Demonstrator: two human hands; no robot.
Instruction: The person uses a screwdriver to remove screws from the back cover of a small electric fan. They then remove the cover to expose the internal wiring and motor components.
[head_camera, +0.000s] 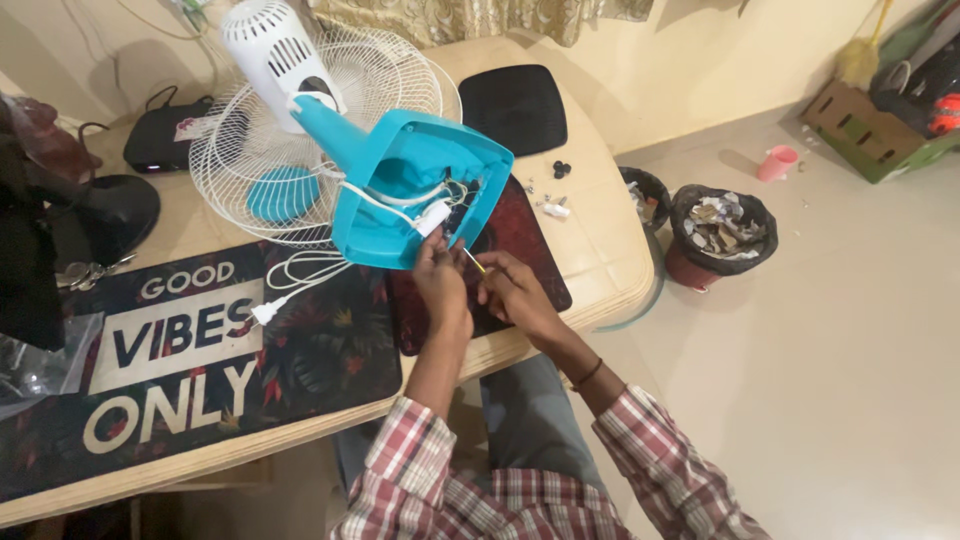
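At the right of the frame, two dark round waste bins stand on the pale floor: the nearer one, reddish below its black liner, is heaped with crumpled paper scraps; the smaller one is half hidden behind the curved edge of the beige wooden table. An open cardboard box in the upper right corner holds dark items too small to tell.

At centre, the overturned turquoise plastic base of a white table fan lies open, white wires showing inside. The left hand has its fingers pinched narrow at the base's lower rim. The right hand grips a thin yellow-handled screwdriver pointed into the base. Bare floor lies open to the lower right.
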